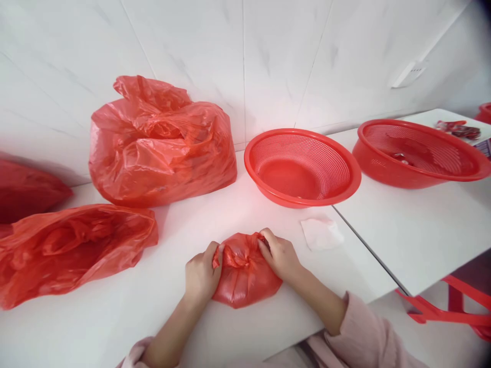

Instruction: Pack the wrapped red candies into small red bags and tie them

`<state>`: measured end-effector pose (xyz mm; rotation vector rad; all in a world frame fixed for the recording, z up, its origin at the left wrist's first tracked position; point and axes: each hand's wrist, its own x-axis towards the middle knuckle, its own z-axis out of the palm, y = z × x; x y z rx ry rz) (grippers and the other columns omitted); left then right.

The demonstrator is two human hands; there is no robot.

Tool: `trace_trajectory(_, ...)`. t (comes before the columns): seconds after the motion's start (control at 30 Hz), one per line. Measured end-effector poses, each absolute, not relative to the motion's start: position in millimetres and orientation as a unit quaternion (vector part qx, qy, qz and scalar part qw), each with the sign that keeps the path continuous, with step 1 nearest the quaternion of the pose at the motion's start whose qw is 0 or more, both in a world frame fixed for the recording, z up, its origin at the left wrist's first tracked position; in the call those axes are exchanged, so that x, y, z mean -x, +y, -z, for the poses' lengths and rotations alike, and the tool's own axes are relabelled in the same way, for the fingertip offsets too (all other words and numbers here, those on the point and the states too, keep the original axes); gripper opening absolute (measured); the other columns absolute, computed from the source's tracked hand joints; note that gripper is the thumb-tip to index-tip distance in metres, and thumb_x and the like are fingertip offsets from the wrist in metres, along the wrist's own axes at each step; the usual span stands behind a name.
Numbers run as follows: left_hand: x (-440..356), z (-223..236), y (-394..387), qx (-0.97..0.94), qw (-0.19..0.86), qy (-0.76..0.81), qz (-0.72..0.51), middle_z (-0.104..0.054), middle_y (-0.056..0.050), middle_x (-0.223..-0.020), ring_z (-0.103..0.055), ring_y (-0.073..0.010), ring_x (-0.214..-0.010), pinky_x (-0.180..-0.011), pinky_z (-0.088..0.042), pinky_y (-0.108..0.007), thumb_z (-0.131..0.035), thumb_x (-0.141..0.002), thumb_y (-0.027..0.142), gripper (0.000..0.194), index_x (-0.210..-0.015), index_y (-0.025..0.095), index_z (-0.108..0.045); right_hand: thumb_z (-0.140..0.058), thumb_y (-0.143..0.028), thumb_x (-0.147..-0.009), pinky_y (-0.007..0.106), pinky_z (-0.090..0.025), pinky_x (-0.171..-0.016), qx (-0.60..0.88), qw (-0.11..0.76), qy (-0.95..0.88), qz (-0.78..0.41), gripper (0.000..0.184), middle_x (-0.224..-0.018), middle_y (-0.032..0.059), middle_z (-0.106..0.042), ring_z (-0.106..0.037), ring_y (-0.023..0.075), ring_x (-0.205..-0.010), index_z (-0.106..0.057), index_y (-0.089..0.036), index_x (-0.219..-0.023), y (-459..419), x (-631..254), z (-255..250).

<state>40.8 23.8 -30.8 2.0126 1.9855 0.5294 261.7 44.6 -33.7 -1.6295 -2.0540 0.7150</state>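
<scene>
A small filled red plastic bag sits on the white table in front of me, its gathered top twisted into a knot. My left hand is closed on one end of the knotted top. On the other side, my right hand pinches the opposite end. What fills the bag cannot be made out through the plastic. Left of my hands lies an open red plastic bag with crumpled red plastic inside. Behind it stands a large, full red plastic bag against the wall.
A red perforated basket stands beyond my right hand. Farther right, a second red basket holds a few small items. A white tissue lies on the table. Right of it runs a gap between tables. A red stool stands below.
</scene>
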Motion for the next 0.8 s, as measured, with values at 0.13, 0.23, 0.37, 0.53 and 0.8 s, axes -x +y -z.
trace_trajectory(0.13,-43.4,36.1,26.6,-0.698,0.15,0.684,-0.148,-0.041,0.005,-0.049,-0.039,-0.0138,-0.044,-0.053,-0.026,-0.023,-0.032,-0.095,0.032,0.028,-0.069,0.023,-0.039,-0.034,-0.031,-0.099,0.026,-0.034,-0.061,0.591,0.182,-0.741,-0.262,0.017,-0.081,0.0015,-0.067,-0.061,0.0175,-0.067,-0.048,-0.022,-0.095,46.0,-255.4,35.1)
trace_trajectory(0.23,-45.7,36.7,27.4,-0.701,0.159,0.683,-0.128,-0.041,0.005,-0.05,-0.039,-0.0141,-0.045,-0.053,-0.026,-0.023,-0.033,-0.094,0.031,0.027,-0.069,0.023,-0.038,-0.036,-0.029,-0.097,0.027,-0.03,-0.06,0.59,0.177,-0.742,-0.265,0.015,-0.083,0.0029,-0.068,-0.06,0.0181,-0.068,-0.049,-0.021,-0.094,45.4,-252.1,37.1)
trace_trajectory(0.37,-49.4,30.6,28.2,-0.702,0.165,0.684,-0.111,-0.042,0.004,-0.051,-0.04,-0.0153,-0.047,-0.054,-0.026,-0.024,-0.035,-0.094,0.034,0.027,-0.07,0.024,-0.041,-0.039,-0.027,-0.095,0.027,-0.03,-0.061,0.588,0.183,-0.738,-0.277,0.012,-0.084,0.0034,-0.067,-0.059,0.018,-0.069,-0.048,-0.021,-0.091,45.2,-253.0,37.2)
trace_trajectory(0.53,-34.3,2.9,20.5,-0.694,0.175,0.689,-0.112,-0.055,0.002,-0.063,-0.05,-0.0169,-0.058,-0.057,-0.034,-0.025,-0.03,-0.097,0.043,0.037,-0.07,0.024,-0.046,-0.043,-0.038,-0.096,0.024,-0.036,-0.062,0.566,0.273,-0.675,-0.386,0.02,-0.071,-0.0033,-0.055,-0.052,0.013,-0.065,-0.043,-0.022,-0.084,46.8,-274.4,21.8)
trace_trajectory(0.8,-1.8,-15.7,-16.9,-0.613,0.226,0.729,-0.203,-0.048,0.002,-0.064,-0.044,-0.0159,-0.055,-0.057,-0.038,-0.027,-0.033,-0.094,0.057,0.046,-0.066,0.023,-0.047,-0.057,-0.05,-0.088,0.023,-0.026,-0.054,0.537,0.367,-0.567,-0.505,0.044,-0.062,-0.007,-0.028,-0.029,0.0092,-0.057,-0.03,-0.021,-0.069,41.8,-306.6,15.7)
